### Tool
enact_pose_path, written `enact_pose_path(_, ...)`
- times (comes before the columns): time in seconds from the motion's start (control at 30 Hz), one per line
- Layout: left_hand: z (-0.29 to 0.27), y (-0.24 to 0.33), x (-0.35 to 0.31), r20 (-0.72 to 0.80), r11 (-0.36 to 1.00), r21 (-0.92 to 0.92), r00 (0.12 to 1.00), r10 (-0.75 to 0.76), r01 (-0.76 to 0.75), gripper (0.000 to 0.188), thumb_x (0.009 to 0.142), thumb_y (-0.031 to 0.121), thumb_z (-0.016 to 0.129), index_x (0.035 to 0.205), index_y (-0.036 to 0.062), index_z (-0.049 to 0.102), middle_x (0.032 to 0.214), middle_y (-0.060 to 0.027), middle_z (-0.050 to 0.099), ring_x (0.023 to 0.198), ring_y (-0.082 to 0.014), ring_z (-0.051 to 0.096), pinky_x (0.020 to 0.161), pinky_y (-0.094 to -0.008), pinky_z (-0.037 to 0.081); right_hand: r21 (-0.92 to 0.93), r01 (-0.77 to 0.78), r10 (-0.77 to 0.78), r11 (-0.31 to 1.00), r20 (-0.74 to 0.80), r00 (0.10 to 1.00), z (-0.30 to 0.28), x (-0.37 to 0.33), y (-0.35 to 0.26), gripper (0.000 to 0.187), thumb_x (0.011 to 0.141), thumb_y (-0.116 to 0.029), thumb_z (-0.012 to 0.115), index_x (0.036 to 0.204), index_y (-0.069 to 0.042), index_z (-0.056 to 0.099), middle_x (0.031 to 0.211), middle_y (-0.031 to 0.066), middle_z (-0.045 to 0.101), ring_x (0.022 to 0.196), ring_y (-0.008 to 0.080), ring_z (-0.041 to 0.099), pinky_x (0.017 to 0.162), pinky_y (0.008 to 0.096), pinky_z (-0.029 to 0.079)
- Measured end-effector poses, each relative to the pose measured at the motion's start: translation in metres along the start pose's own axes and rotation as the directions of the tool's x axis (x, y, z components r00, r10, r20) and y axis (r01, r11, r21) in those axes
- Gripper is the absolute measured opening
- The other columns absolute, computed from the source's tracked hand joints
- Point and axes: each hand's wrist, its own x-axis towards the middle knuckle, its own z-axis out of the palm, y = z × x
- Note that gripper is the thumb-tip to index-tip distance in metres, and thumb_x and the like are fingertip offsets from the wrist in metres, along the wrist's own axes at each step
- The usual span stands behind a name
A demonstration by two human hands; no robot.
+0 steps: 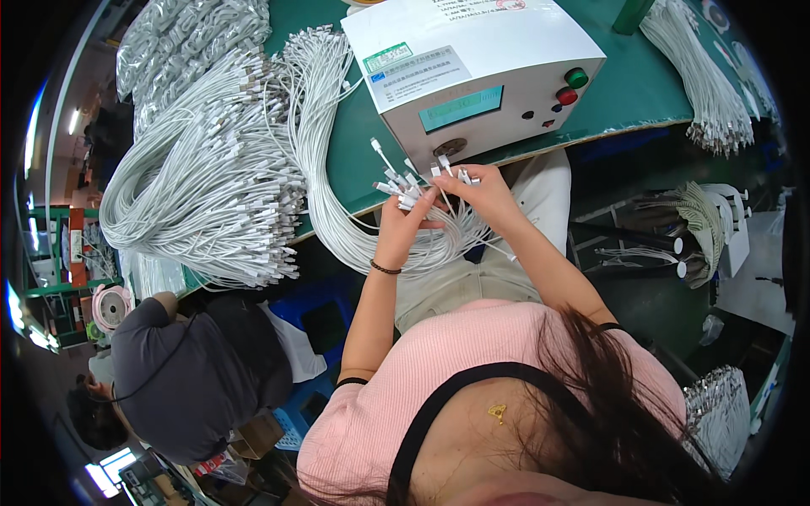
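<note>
A bunch of white cables (pixel 337 228) trails from the green table down across my lap, its white plug ends fanned out between my hands. My left hand (pixel 402 224) is closed round the bunch just below the plugs. With thumb and fingers together, my right hand (pixel 488 196) grips cables at the right side of the same bunch, a few plugs sticking up beside the fingertips. Just beyond them stands a white tester box (pixel 515 93) with a lit screen (pixel 460 108), a round socket (pixel 450 148), a green button and a red button. The plugs nearest the socket appear apart from it.
A big heap of white cables (pixel 202 169) covers the left of the green table (pixel 363 160), with bagged cables (pixel 190 51) behind. Another cable bundle (pixel 696 80) hangs over the right edge. A person in dark clothes (pixel 198 375) sits at left near a blue stool (pixel 316 316).
</note>
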Motion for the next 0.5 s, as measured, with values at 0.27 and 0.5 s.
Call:
enact_pose_path(0.27, -0.007, -0.001, 0.003, 0.011, 0.996, -0.083, 0.999, 0.034, -0.033, 0.025, 0.088, 0.011, 0.064, 0.107, -0.0040, 0.057, 0.096, -0.0093, 0.066, 0.083, -0.0199, 0.068, 0.066, -0.0277, 0.059, 0.005, 0.034, -0.034, 0.999, 0.006, 0.999, -0.001, -0.004, -0.003, 0.024, 0.085, -0.022, 0.069, 0.092, 0.002, 0.070, 0.080, 0.0031, 0.068, 0.073, 0.0061, 0.057, 0.068, 0.0218, 0.044)
enact_pose_path(0.5, -0.003, 0.007, 0.005, -0.042, 0.995, -0.077, 0.997, 0.064, -0.067, 0.024, 0.087, 0.010, 0.065, 0.105, -0.0039, 0.057, 0.096, -0.0108, 0.067, 0.086, -0.0204, 0.068, 0.063, -0.0264, 0.057, 0.078, -0.031, 0.034, 0.996, -0.040, 0.999, 0.000, 0.008, -0.010, 0.021, 0.084, -0.019, 0.068, 0.089, 0.001, 0.069, 0.076, 0.0022, 0.067, 0.069, 0.0061, 0.056, 0.065, 0.0199, 0.044)
